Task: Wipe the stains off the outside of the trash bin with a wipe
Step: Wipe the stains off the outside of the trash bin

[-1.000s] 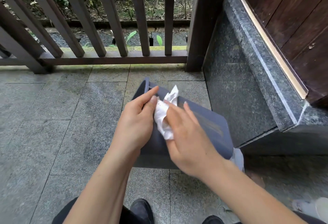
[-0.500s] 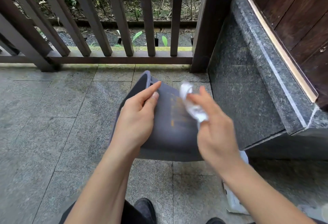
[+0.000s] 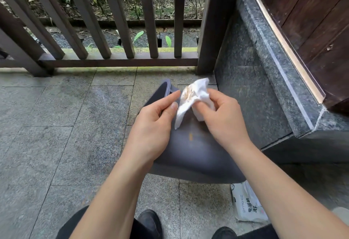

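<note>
Surroundings: one dark wooden railing (image 3: 105,30) runs across the far edge of the stone-tile floor (image 3: 47,134); a speckled granite ledge (image 3: 264,80) rises at right under a wooden door (image 3: 311,21). One white wipes packet (image 3: 247,204) lies on the floor just beside the bin's near right corner. Two dark shoes show at the bottom edge.

Task item: one grey trash bin (image 3: 190,149) lies tipped on the floor, its rim toward the railing, and an orange stain (image 3: 190,136) remains on its upper side. Both forearms cross over the bin and hide much of it.

Hands: the left hand (image 3: 151,125) rests on the bin's left side, fingers loosely extended. The right hand (image 3: 224,115) is closed around one white wipe (image 3: 192,98), which shows brownish soiling.

Change: half a second ago the right hand held the wipe further right; it now sits nearer the left hand, wipe unfolded and soiled face up
</note>
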The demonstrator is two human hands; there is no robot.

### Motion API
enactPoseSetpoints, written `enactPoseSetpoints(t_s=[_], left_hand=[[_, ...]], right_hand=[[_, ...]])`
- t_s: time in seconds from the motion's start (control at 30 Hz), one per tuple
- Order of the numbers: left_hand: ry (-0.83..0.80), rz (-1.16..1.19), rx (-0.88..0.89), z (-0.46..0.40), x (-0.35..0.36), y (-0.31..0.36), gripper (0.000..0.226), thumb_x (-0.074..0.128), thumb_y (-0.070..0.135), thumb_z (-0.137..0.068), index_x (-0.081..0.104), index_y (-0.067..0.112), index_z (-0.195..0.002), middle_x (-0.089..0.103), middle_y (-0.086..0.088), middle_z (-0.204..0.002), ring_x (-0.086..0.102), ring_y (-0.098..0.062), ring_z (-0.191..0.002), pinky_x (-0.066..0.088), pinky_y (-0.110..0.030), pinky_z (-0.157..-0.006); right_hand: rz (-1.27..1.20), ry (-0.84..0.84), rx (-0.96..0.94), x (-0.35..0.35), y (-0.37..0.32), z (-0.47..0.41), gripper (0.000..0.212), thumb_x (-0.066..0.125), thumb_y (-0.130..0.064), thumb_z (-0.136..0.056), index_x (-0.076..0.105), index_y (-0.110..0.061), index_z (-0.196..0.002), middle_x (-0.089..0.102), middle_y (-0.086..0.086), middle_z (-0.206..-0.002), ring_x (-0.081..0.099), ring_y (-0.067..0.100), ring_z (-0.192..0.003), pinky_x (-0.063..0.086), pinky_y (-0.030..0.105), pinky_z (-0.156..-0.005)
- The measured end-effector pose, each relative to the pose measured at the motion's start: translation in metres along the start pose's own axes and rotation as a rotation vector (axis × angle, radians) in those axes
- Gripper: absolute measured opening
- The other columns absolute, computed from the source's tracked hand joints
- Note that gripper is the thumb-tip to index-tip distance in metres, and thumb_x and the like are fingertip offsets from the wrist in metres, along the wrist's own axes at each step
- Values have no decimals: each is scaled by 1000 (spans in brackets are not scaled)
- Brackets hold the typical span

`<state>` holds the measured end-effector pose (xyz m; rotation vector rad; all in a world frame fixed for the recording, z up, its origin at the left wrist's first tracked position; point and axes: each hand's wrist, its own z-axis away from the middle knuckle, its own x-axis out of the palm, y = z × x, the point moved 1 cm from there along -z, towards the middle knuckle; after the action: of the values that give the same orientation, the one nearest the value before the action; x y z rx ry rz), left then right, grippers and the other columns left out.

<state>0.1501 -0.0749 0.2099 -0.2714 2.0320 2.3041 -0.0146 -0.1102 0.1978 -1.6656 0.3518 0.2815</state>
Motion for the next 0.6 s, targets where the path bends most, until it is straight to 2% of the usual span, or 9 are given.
enactPoseSetpoints(t_s=[0.07,0.13,0.2,0.27,0.3,0.37,0.43,0.53,0.6], left_hand=[[-7,-20,24,0,0,1,31,57,22,-103,73,47,-111,72,36,-108,63,15,-108,45,-6,-88],[-5,-21,26,-1,0,0,30,57,23,-103,73,46,-114,72,34,-112,63,13,-111,46,-11,-93],[-13,-10,30,0,0,0,30,57,22,-103,72,40,-122,73,30,-115,63,10,-114,46,-17,-98],[-21,-9,32,1,0,1,29,57,21,-103,72,37,-122,73,29,-113,64,11,-112,47,-14,-96],[-21,-9,33,1,0,1,29,57,20,-103,73,38,-119,74,30,-111,65,11,-110,47,-11,-92],[-1,-1,24,1,-2,1,31,56,15,-103,74,36,-117,77,26,-107,67,11,-105,49,-8,-86],[43,6,-2,-1,-8,-1,31,56,12,-103,71,27,-127,76,21,-108,67,12,-103,50,-8,-86],[120,-18,-19,-4,-19,-3,35,56,13,-104,65,24,-135,65,29,-112,61,24,-96,44,0,-80],[146,-53,-8,-6,-25,-4,36,56,16,-104,64,27,-136,63,31,-113,59,26,-97,43,0,-82]], right_hand=[[288,-34,-133,1,-1,0,12,65,-22,-90,69,-12,-94,69,-2,-89,62,15,-87,47,33,-77],[364,-56,-244,2,-4,1,12,62,-16,-92,66,-7,-100,69,4,-102,60,22,-99,44,30,-82],[366,-96,-286,4,-5,4,9,58,-8,-93,60,-7,-101,68,6,-98,60,30,-96,33,22,-73],[368,-140,-249,7,-3,8,13,53,-6,-94,55,-9,-107,68,9,-91,59,40,-88,27,27,-66],[360,-169,-238,9,-2,11,23,51,-6,-95,53,-10,-117,69,9,-98,59,42,-92,29,30,-67],[376,-255,-254,14,-5,18,48,47,-6,-96,43,-14,-143,65,9,-127,56,37,-116,41,34,-89],[444,-346,-347,21,-7,31,57,41,-9,-95,35,-11,-151,47,7,-151,40,24,-141,32,38,-115],[511,-412,-444,31,-8,59,60,39,-23,-94,33,-6,-152,30,9,-161,18,16,-151,19,43,-122],[510,-440,-486,35,-8,77,59,38,-30,-99,31,-4,-151,23,10,-163,9,15,-153,16,43,-122]])
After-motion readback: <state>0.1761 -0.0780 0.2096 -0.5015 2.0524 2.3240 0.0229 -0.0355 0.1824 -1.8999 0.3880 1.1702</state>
